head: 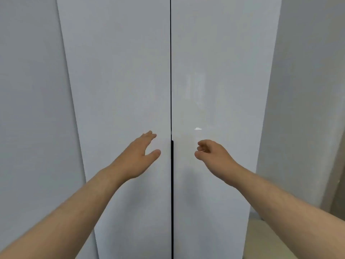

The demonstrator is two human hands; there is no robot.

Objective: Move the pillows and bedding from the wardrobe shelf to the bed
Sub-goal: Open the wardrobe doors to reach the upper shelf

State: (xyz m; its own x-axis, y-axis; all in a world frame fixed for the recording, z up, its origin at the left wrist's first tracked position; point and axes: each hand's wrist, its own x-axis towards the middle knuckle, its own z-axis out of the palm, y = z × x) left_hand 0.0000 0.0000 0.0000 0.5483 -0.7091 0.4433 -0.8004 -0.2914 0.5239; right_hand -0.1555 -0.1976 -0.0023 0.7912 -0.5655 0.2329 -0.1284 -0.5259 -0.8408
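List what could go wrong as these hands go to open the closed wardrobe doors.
1. The glossy doors show no knobs; only the dark slot in the centre seam offers grip, so fingers may slip.
2. The left hand and right hand flank that seam; fingers hooked in could get pinched.
3. Pillows and bedding are hidden behind the left door and right door; they might tumble out.

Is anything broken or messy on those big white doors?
Nothing stands out. The two white wardrobe doors are shut, clean and straight, with an even dark seam between them. The left hand and right hand are empty, near the seam.
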